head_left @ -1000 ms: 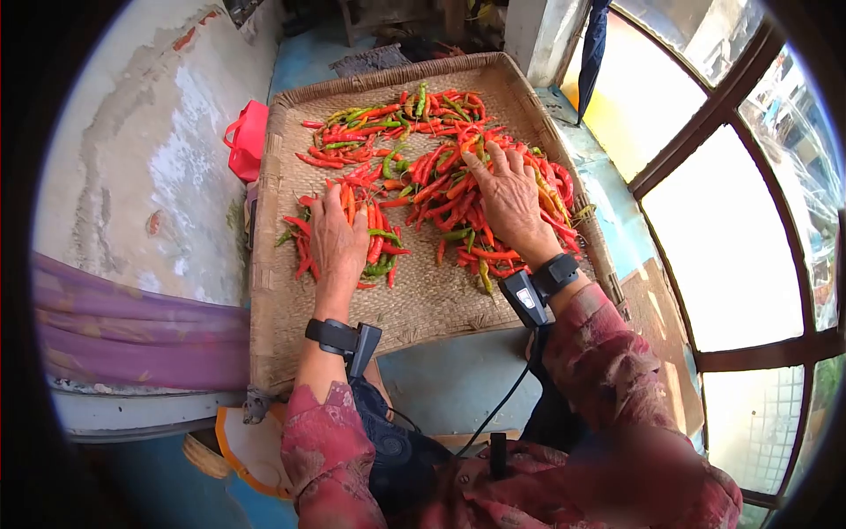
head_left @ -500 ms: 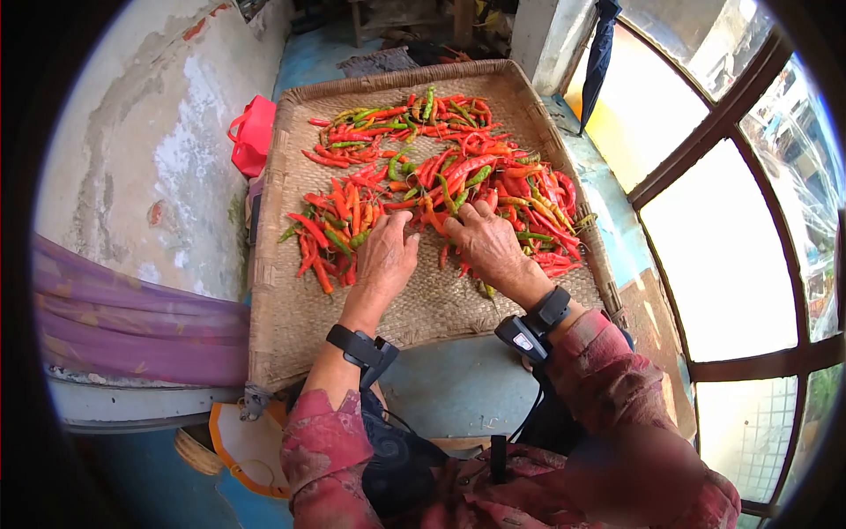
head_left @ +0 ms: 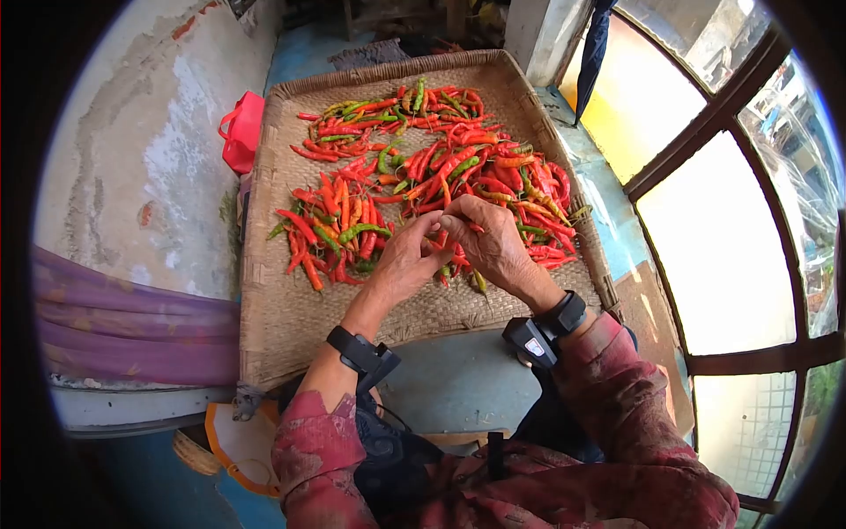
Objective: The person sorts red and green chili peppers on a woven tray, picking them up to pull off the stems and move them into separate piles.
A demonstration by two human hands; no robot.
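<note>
A woven tray [head_left: 405, 319] holds piles of chili peppers [head_left: 507, 181], mostly red with some green and orange. Over the near side of the piles, my left hand [head_left: 407, 263] and my right hand [head_left: 493, 247] meet at the fingertips. Both are closed in a pinch around a red chili pepper [head_left: 443, 240], which the fingers partly hide. A smaller pile of peppers [head_left: 330, 229] lies to the left of my left hand. Beneath my right hand, a greenish pepper [head_left: 478, 282] rests on the weave.
A pink-red bag [head_left: 242, 132] hangs by the wall at left, above a purple cloth [head_left: 132, 317]. Framed windows [head_left: 709, 247] run along the right, with a dark folded umbrella [head_left: 592, 62] at the far corner. An orange-edged white object [head_left: 238, 445] sits low at left.
My hands have come together from separate spots over the peppers. The left hand moved right to meet the right one, and a red pepper now shows between the fingertips.
</note>
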